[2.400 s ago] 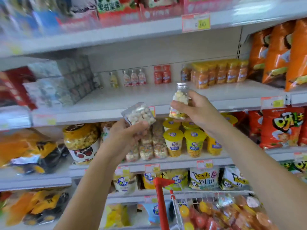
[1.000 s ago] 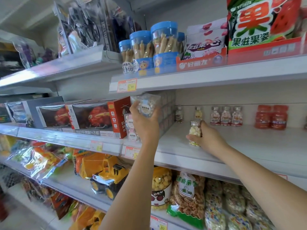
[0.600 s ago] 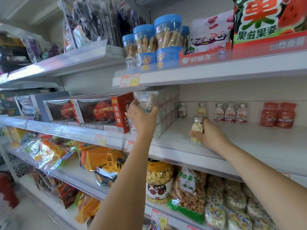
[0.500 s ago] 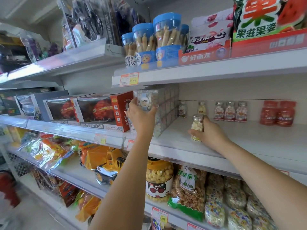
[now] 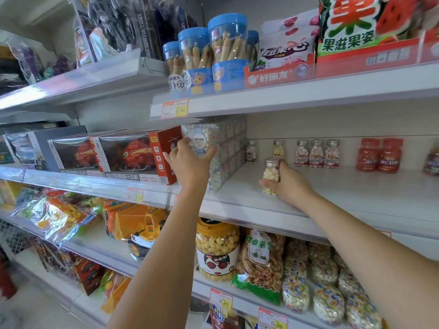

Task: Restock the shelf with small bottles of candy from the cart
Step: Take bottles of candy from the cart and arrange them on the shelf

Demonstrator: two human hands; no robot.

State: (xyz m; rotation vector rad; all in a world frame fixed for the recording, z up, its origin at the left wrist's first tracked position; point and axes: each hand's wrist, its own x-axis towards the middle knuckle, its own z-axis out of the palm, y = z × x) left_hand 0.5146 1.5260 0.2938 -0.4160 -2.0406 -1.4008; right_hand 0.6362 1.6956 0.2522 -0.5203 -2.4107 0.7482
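Holds bottle [image 5: 270, 173] upright in curled right fingers [image 5: 267, 184], low over shelf [image 5: 356, 193] front, touching or not unclear, row [image 5: 316, 153] straight beyond them; pinches box [image 5: 202, 138] in left fingers [image 5: 181, 144], pressed to stack [image 5: 228, 157] up-left.

My left hand [image 5: 190, 163] holds a box [image 5: 202, 138] against the stack [image 5: 229, 153] at the shelf [image 5: 356, 200]'s left end, and to its right my right hand [image 5: 288, 185] holds a bottle [image 5: 271, 173], with a row of bottles [image 5: 316, 153] behind it.
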